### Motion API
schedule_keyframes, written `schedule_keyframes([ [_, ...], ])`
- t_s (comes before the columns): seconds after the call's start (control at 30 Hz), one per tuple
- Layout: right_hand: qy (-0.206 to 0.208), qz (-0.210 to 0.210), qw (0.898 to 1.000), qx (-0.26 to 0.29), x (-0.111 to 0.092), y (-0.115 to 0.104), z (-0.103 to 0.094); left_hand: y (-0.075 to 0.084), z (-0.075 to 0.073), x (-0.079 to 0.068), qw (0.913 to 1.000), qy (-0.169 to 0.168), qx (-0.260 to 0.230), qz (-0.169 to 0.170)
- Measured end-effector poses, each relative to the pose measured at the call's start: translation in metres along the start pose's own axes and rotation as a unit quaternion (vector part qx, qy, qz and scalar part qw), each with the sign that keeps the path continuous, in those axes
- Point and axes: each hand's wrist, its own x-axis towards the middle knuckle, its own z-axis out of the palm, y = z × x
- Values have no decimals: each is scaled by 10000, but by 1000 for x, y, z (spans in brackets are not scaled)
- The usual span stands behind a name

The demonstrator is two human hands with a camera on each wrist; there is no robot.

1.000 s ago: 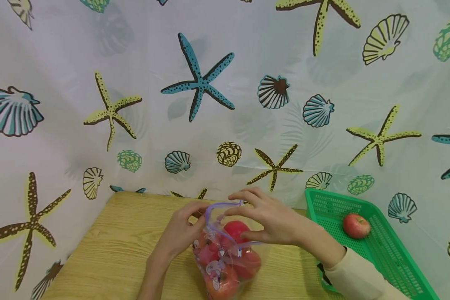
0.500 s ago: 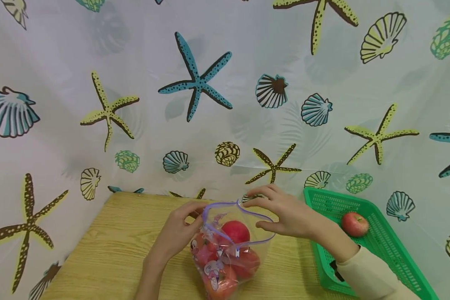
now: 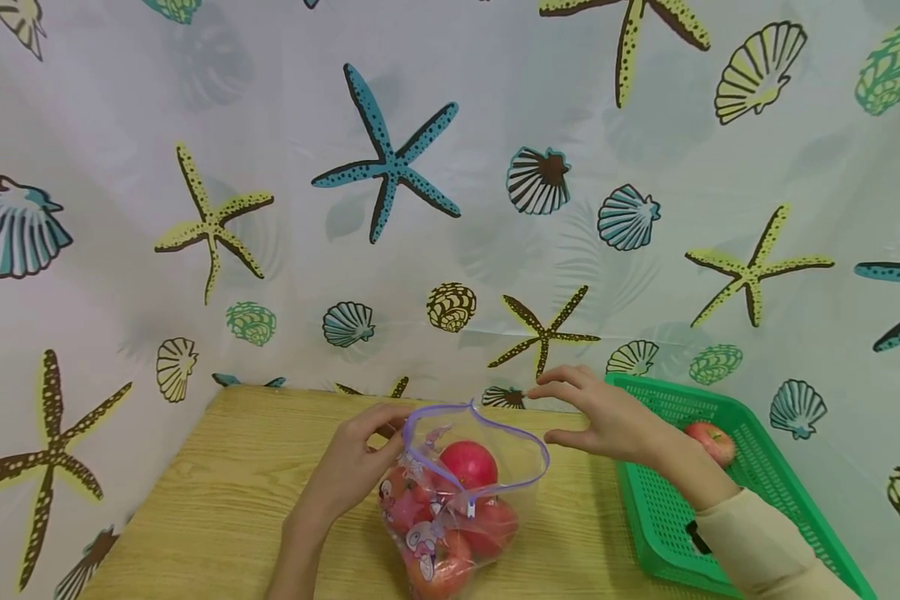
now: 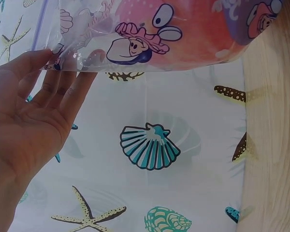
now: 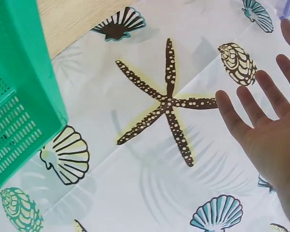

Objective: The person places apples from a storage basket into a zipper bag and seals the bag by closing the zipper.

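Observation:
A clear zip bag (image 3: 450, 525) with purple zip edges and cartoon prints stands on the table, its mouth wide. Several red apples (image 3: 468, 465) lie inside it. At the bag's left rim my left hand (image 3: 360, 458) pinches the plastic between thumb and fingers; the left wrist view shows the same hold by the left hand (image 4: 43, 96). To the right of the bag, my right hand (image 3: 607, 417) is in the air, fingers spread and holding nothing. In the right wrist view the right hand (image 5: 273, 130) has its fingers extended, apart from the bag.
A green plastic basket (image 3: 663, 533) stands on the right side of the wooden table (image 3: 247, 467), partly under my right forearm. One apple (image 3: 712, 443) lies in it. A white curtain (image 3: 285, 250) printed with starfish and shells hangs behind and beside the table.
My right hand has let go of the bag's rim and moved right toward the basket. The bag's mouth has spread into a wide loop. My left hand keeps its pinch.

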Motion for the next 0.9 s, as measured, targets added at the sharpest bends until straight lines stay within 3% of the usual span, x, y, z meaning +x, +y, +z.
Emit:
schedule_keyframes([
  [0.23, -403, 1007, 9941, -96, -18, 25, 4, -1, 1, 0, 10000, 17, 31, 0],
  [0.57, -788, 1714, 9781, -878, -45, 63, 14, 0, 0, 0, 10000, -27, 4, -48],
  [0.7, -929, 2066, 9691, -976, -57, 81, 18, 0, 0, 0, 10000, -12, 33, -56],
  [0.9, -799, 2249, 9673, -857, -77, 108, 21, -1, 2, 1, 10000, -28, 36, -31],
])
